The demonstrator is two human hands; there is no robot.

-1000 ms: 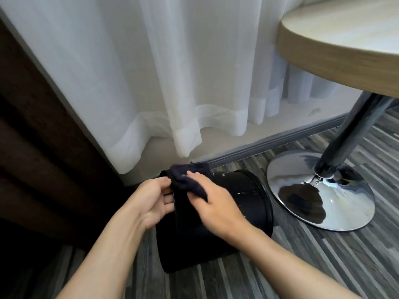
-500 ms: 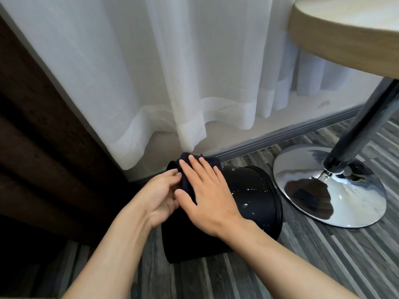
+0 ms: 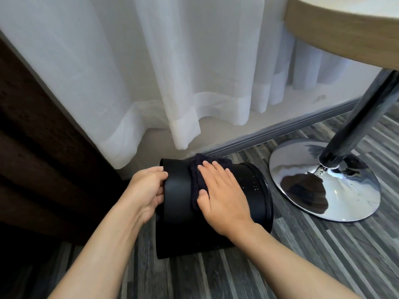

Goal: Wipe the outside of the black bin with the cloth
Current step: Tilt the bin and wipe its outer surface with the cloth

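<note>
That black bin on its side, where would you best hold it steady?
At its left end edge, coming from the left, as the left hand does: the round black bin could roll, and the right hand presses the cloth on its middle.

Surface: grey striped wood-look plank floor (image 3: pixel 302 255).
On it, left: glossy black cylindrical bin (image 3: pixel 177 212), lying on its side, rim to the right.
On it, right: round chrome table base (image 3: pixel 345 190), near the rim.
</note>
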